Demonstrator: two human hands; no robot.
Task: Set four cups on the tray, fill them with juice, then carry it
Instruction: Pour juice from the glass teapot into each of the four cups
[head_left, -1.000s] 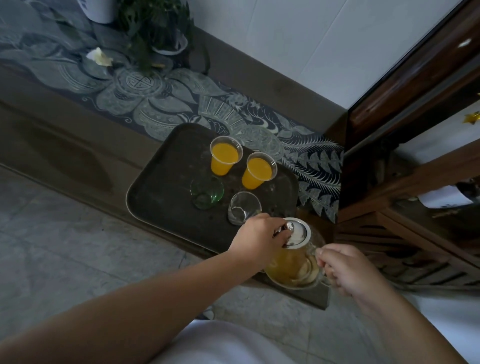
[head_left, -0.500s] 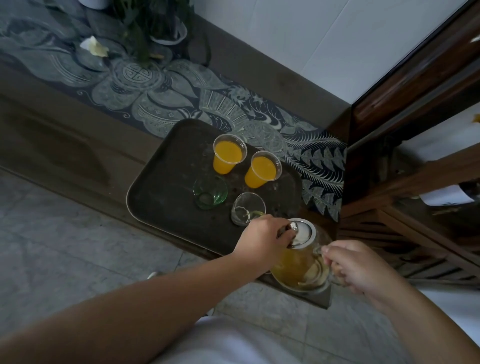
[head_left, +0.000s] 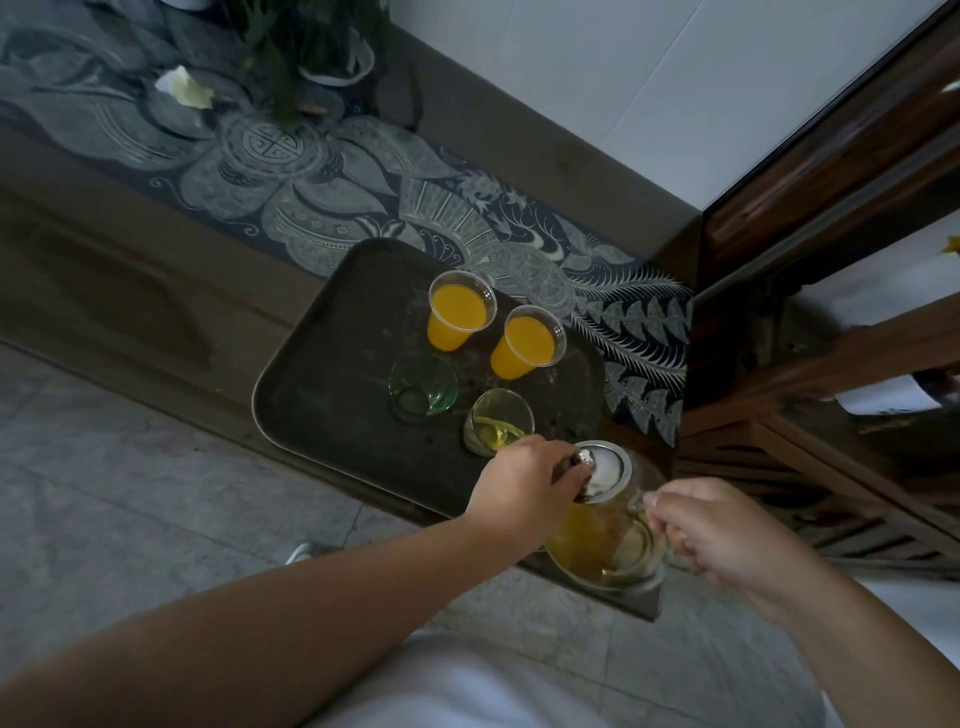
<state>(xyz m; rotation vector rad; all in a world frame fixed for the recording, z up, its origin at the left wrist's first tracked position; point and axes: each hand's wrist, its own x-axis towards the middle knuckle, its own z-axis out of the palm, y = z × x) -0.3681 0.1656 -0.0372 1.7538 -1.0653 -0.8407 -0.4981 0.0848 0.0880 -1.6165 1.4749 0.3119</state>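
Low wooden table with a patterned runner, dark tray (head_left: 311, 395) on it.
Right hand (head_left: 727, 540) grips the tilted glass jug (head_left: 608, 551) by its handle; left hand (head_left: 519, 483) pinches the lid (head_left: 605, 470). Juice streams into the clear cup (head_left: 498, 422) beside the green cup (head_left: 423, 387); two cups (head_left: 460, 309) stand full.

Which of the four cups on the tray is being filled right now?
The clear glass cup nearest the pitcher: a juice stream enters it. The green cup is empty.
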